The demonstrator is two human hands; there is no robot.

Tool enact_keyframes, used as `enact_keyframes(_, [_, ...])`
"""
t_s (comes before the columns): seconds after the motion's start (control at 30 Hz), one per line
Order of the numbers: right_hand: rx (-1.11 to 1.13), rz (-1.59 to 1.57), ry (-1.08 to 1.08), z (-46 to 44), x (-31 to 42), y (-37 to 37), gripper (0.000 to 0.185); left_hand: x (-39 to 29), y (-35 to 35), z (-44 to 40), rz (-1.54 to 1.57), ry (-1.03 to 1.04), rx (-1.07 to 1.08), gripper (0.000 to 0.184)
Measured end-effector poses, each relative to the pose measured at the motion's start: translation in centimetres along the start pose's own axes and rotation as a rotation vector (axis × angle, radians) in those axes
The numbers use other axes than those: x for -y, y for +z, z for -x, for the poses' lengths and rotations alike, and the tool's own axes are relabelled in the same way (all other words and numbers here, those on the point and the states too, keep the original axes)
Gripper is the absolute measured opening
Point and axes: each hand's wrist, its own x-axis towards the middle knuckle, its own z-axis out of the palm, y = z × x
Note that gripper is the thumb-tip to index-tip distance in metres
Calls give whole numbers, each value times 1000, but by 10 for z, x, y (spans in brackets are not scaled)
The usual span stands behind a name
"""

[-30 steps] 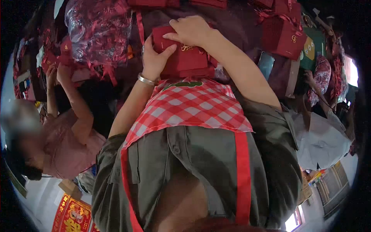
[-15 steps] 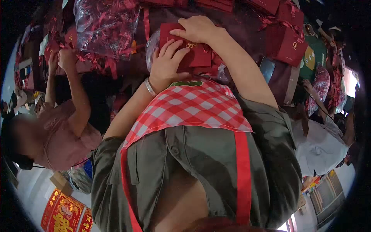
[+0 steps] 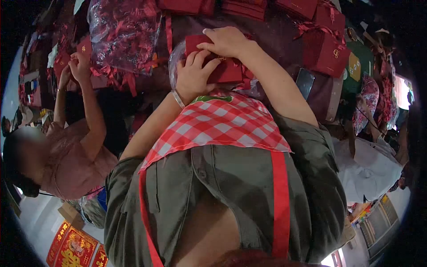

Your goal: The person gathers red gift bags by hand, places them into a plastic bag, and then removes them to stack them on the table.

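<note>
A square dark-red gift package (image 3: 229,71) with gold print lies in front of my apron; I cannot tell whether it is a bag or a box. My left hand (image 3: 195,75) lies bent over its left side, fingers on the front face. At the upper edge my right hand (image 3: 226,42) grips it, with one finger over the face and covering much of the gold emblem. Clear plastic wrap (image 3: 177,60) shows just left of the package. Red ribbon (image 3: 247,75) shows at its right side.
Clear plastic bags of red ribbons (image 3: 124,35) lie at the upper left. Similar dark-red packages (image 3: 331,58) are stacked at the right and along the back. A phone (image 3: 305,82) lies right of my arm. Co-workers sit left (image 3: 75,151) and right (image 3: 367,164).
The package sits slightly lower in view. My left fingers have bent more and moved right over its face, and my right hand now covers more of the emblem.
</note>
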Motion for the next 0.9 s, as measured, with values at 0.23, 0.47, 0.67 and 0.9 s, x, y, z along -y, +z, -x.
enact_keyframes(0.23, [-485,26,-299,46,17,-9,37,2,3,4,-34,20,3,74])
enact_keyframes(0.47, [-263,-77,-212,83,27,9,43,5,0,1,-6,-19,73,81])
enact_keyframes(0.67, [-177,-10,-161,92,31,7,60,22,-43,-16,163,206,233,71])
enact_keyframes(0.9, [-286,-72,-148,92,31,22,58,-19,-48,-131,1232,-129,408,46])
